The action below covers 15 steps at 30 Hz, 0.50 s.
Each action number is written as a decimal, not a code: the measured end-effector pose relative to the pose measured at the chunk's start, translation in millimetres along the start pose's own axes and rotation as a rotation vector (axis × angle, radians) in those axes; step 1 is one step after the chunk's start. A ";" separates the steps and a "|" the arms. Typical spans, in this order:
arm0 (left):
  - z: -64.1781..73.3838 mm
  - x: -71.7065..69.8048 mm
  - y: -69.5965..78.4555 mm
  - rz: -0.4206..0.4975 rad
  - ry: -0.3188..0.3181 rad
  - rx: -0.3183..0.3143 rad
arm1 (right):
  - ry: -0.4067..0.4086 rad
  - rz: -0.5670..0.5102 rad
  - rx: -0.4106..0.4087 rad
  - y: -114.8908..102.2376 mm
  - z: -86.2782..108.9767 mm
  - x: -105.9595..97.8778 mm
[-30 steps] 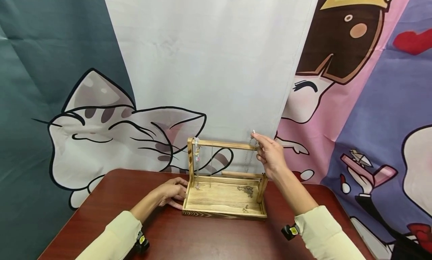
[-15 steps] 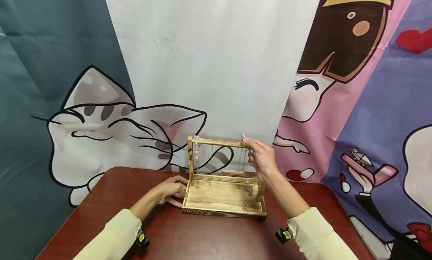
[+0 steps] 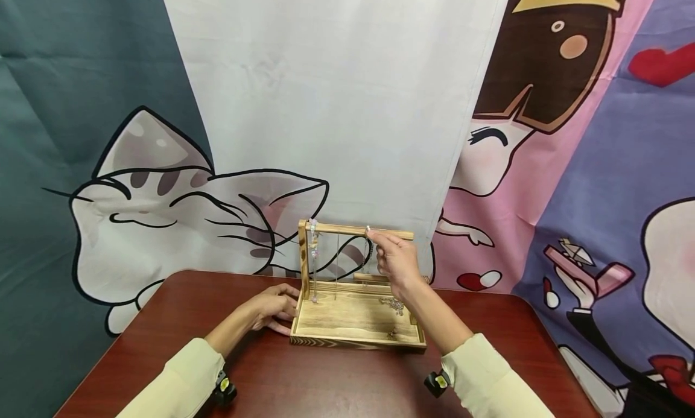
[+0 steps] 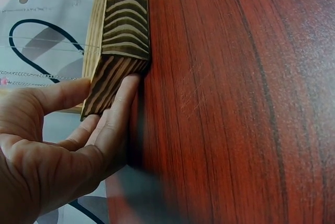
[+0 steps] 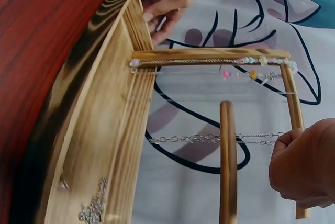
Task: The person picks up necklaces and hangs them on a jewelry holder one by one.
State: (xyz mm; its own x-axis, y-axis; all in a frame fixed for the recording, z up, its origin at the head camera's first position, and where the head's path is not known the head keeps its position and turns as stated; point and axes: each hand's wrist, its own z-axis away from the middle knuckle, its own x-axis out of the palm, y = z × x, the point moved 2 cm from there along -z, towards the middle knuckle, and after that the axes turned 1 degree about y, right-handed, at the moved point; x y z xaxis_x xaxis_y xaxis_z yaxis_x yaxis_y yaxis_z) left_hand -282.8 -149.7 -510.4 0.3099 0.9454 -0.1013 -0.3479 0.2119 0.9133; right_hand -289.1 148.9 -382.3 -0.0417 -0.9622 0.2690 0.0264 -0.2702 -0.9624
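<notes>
A wooden jewelry stand (image 3: 355, 345) has a shallow tray base, a top bar (image 3: 339, 229) and a shorter lower bar (image 5: 227, 166). With thumb and fingertips my right hand (image 3: 400, 264) pinches a silver chain necklace (image 5: 191, 139) at the top bar; its two strands hang down behind the lower bar. My left hand (image 3: 273, 306) rests at the tray's left end, its extended fingers (image 4: 123, 96) and thumb against the striped end wall. Beside the left post hangs a beaded necklace (image 3: 314, 249), and a thin chain (image 3: 336, 267) hangs to its right.
Inside the tray lie a tangled pile of silver chain (image 3: 393, 305) and a small piece of jewelry (image 3: 392, 333) near the front wall. The stand sits on a reddish-brown table (image 3: 336, 382). Behind it hangs a cartoon-printed curtain (image 3: 326, 104).
My right hand has moved left along the top bar and slightly down, carrying the silver chain necklace from the right end toward the middle. The left hand stays at the tray's end.
</notes>
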 end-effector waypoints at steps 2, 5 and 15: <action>-0.2 0.1 -0.3 0.005 -0.001 -0.003 | -0.001 0.009 0.006 3.0 0.6 3.5; -1.1 0.0 -0.4 0.007 -0.004 -0.002 | -0.008 0.024 0.016 7.5 1.3 7.5; 0.0 -1.3 0.1 0.000 0.002 0.001 | -0.031 0.079 0.023 14.4 1.1 20.9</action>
State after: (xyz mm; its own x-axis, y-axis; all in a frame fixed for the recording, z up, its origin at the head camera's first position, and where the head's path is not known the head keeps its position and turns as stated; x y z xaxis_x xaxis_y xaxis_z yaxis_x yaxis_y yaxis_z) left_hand -283.2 -150.9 -510.2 0.3081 0.9458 -0.1024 -0.3465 0.2118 0.9138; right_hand -288.5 124.9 -390.5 -0.0074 -0.9811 0.1935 0.0516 -0.1936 -0.9797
